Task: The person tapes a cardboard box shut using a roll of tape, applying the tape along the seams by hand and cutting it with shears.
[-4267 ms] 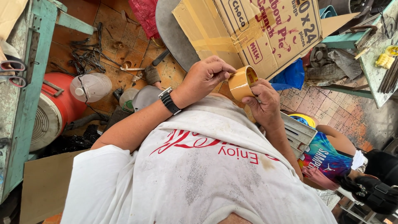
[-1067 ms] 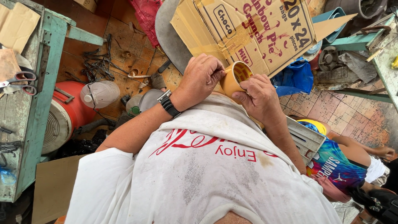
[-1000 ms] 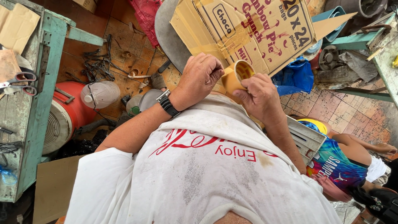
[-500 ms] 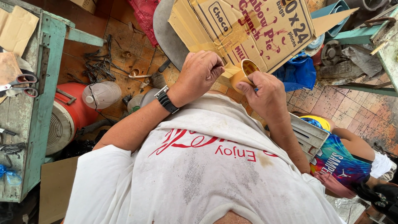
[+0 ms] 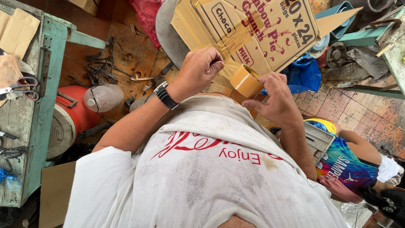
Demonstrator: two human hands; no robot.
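Between the person's two hands, in front of the chest, sits a roll of brown packing tape. The right hand holds the roll, with fingers curled around its rim and side. The left hand is closed into a loose fist just beside the roll, the thumb and fingertips pinched together as if on the tape's loose end; the strip itself is too thin to see clearly. The roll looks light and stiff, with a smooth outer face that may slip, so the rim or the hollow core seems the safest place to grip it. The tape itself is likely sticky and soft, and could fold onto itself.

Just beyond the hands lies a large cardboard box, almost touching the roll, so there is little room on the far side. On the left stands a green workbench with scissors, well apart. Another person in a colourful shirt sits close on the right.
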